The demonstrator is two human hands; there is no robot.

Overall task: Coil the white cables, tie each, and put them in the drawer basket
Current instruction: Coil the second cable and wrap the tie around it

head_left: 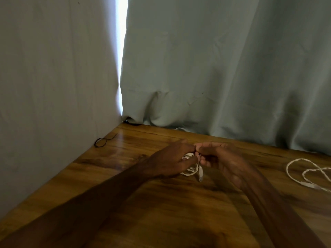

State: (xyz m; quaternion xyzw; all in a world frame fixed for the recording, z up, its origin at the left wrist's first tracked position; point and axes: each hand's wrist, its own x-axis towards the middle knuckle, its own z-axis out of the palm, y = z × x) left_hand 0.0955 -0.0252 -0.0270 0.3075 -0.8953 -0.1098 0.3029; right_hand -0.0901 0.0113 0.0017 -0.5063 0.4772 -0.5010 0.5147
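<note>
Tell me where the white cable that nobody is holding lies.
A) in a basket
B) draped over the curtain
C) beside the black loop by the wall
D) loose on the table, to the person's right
D: the loose cable lies uncoiled on the wooden table, off to the right of the right hand, while that hand and the left hand grip the coiled cable.

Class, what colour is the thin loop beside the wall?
The thin loop is black; head view.
</note>
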